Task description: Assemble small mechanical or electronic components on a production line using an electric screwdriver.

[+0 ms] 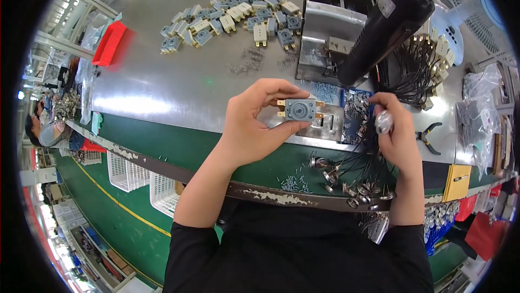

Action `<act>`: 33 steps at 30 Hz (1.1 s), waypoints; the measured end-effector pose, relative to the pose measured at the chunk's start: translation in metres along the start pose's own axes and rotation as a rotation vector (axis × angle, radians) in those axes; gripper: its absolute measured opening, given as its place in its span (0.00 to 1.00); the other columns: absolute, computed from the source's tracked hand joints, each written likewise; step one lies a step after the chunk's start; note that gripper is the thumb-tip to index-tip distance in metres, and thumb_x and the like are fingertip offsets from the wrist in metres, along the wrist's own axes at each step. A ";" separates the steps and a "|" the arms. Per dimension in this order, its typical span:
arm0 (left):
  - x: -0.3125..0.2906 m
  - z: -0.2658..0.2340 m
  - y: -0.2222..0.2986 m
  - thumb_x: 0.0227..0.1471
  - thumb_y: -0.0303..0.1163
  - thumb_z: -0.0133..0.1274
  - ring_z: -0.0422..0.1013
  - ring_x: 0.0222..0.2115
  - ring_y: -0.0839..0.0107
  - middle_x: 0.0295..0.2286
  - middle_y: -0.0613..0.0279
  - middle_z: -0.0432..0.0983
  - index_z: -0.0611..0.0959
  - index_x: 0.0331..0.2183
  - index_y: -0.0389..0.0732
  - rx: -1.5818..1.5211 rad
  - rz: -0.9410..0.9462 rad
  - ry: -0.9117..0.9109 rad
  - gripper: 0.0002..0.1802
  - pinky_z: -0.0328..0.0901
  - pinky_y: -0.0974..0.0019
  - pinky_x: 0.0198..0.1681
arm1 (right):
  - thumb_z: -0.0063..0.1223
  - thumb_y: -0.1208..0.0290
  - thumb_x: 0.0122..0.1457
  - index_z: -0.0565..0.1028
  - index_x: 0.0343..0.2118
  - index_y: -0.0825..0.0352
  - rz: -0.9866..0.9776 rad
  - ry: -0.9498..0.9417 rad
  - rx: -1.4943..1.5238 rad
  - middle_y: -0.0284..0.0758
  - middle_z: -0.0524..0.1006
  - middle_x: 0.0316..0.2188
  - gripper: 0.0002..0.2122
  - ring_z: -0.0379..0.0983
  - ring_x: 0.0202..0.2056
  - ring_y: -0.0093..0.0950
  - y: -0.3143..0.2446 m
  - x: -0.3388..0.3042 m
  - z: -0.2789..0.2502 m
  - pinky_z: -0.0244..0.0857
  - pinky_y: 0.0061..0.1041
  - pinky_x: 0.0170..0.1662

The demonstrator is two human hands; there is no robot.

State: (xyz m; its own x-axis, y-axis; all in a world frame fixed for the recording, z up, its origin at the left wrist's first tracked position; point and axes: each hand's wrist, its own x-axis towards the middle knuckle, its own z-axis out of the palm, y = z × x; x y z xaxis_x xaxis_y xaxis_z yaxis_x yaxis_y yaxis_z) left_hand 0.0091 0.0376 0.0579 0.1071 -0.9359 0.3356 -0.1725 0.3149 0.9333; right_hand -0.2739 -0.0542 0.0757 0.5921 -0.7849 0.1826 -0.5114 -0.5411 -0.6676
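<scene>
My left hand (259,122) is closed around a grey, box-shaped switch unit (299,110). It has a round hub in its face and brass tabs sticking out on both sides. Below it on the bench lies a metal fixture plate (328,123) with slots. Over the right edge of a blue tray (343,101) of small metal parts is my right hand (398,130), its fingers curled about a round silver metal part (384,122). Several similar round parts with black wires (360,189) lie near the bench's front edge. The right fingertips are partly hidden.
Many grey and cream switch units (227,18) are piled at the back. A black powered screwdriver (382,22) hangs before a metal box (330,22). Screws (295,183) lie in front, springs (248,62) behind. Pliers (429,138) and wired cream blocks (440,57) are rightward; a red bin (111,43) is left.
</scene>
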 end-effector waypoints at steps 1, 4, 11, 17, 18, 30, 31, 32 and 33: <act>0.002 0.001 -0.002 0.41 0.19 0.74 0.81 0.44 0.70 0.42 0.55 0.85 0.84 0.41 0.37 0.038 0.056 0.019 0.23 0.74 0.66 0.48 | 0.45 0.90 0.56 0.73 0.49 0.71 0.003 0.038 0.045 0.47 0.77 0.37 0.17 0.76 0.37 0.46 0.004 -0.001 0.001 0.69 0.31 0.44; 0.007 0.001 -0.015 0.39 0.14 0.73 0.80 0.46 0.63 0.41 0.52 0.83 0.83 0.41 0.34 0.055 0.184 -0.098 0.24 0.75 0.62 0.50 | 0.45 0.80 0.70 0.73 0.47 0.70 -0.023 0.158 0.117 0.32 0.73 0.32 0.07 0.65 0.33 0.19 0.014 -0.004 0.009 0.63 0.21 0.40; 0.010 0.033 -0.030 0.34 0.21 0.77 0.81 0.42 0.61 0.37 0.53 0.86 0.88 0.35 0.36 0.233 0.094 -0.212 0.21 0.75 0.60 0.45 | 0.48 0.92 0.53 0.73 0.49 0.71 -0.055 0.112 0.137 0.46 0.78 0.40 0.20 0.78 0.42 0.44 0.014 -0.002 0.004 0.71 0.32 0.48; 0.014 0.036 -0.053 0.35 0.26 0.76 0.80 0.45 0.56 0.38 0.58 0.87 0.91 0.34 0.38 0.383 0.302 -0.271 0.18 0.74 0.57 0.49 | 0.52 0.88 0.57 0.75 0.48 0.72 -0.112 0.145 0.139 0.39 0.77 0.33 0.15 0.77 0.35 0.31 0.018 0.000 0.004 0.71 0.25 0.44; 0.013 0.035 -0.056 0.36 0.26 0.76 0.79 0.46 0.57 0.38 0.59 0.87 0.91 0.34 0.38 0.343 0.285 -0.277 0.17 0.73 0.57 0.50 | 0.54 0.88 0.57 0.75 0.48 0.72 -0.118 0.143 0.143 0.39 0.76 0.32 0.15 0.76 0.34 0.31 0.019 -0.001 0.006 0.71 0.26 0.43; 0.015 -0.007 -0.053 0.48 0.20 0.68 0.80 0.32 0.65 0.40 0.56 0.82 0.88 0.40 0.38 0.459 0.100 0.021 0.15 0.75 0.66 0.35 | 0.53 0.91 0.55 0.75 0.44 0.69 -0.182 0.053 0.058 0.39 0.73 0.28 0.15 0.71 0.27 0.35 0.019 0.003 0.012 0.66 0.31 0.31; 0.023 -0.014 -0.057 0.51 0.21 0.67 0.79 0.26 0.70 0.39 0.55 0.82 0.88 0.40 0.37 0.506 0.134 0.101 0.12 0.73 0.70 0.28 | 0.53 0.92 0.54 0.74 0.44 0.69 -0.194 0.045 0.045 0.40 0.72 0.28 0.15 0.71 0.27 0.37 0.018 0.005 0.014 0.66 0.33 0.30; 0.027 -0.022 -0.057 0.51 0.21 0.67 0.79 0.26 0.70 0.39 0.55 0.82 0.88 0.40 0.37 0.510 0.132 0.106 0.12 0.73 0.70 0.28 | 0.53 0.92 0.54 0.74 0.44 0.69 -0.199 0.042 0.048 0.40 0.72 0.28 0.15 0.71 0.27 0.37 0.017 0.006 0.016 0.66 0.33 0.30; 0.031 -0.028 -0.058 0.51 0.21 0.66 0.79 0.27 0.70 0.38 0.55 0.82 0.88 0.40 0.37 0.604 0.074 0.055 0.12 0.73 0.70 0.29 | 0.55 0.91 0.52 0.75 0.44 0.69 -0.218 0.028 0.027 0.40 0.74 0.29 0.16 0.72 0.29 0.39 0.018 0.005 0.017 0.67 0.34 0.31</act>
State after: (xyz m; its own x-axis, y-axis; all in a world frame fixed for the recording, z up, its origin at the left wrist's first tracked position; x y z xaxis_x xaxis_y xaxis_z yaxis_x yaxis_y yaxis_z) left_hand 0.0500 -0.0050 0.0180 0.1212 -0.9005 0.4175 -0.7046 0.2182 0.6752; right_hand -0.2692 -0.0625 0.0523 0.6690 -0.6586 0.3446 -0.3558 -0.6908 -0.6295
